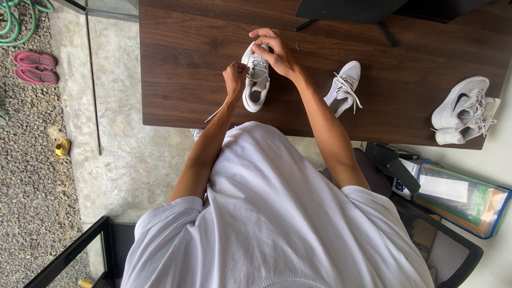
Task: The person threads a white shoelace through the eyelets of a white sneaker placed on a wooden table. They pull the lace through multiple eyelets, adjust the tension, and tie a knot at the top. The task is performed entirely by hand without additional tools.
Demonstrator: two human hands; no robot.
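A white sneaker [256, 88] lies on the dark wooden table [181, 64], toe pointing away from me. My left hand [235, 76] is closed on a white lace at the shoe's left side, and the lace's loose end trails down past the table edge. My right hand [274, 48] pinches the laces over the front of the same shoe. A second white sneaker [344, 88] lies to the right of my right forearm, laces loose.
A pair of white sneakers [463, 111] sits at the table's right edge. A black stand [346, 10] is at the far side. A black chair [442, 250] and a plastic folder [464, 197] are at right. Pink sandals [34, 66] lie on gravel.
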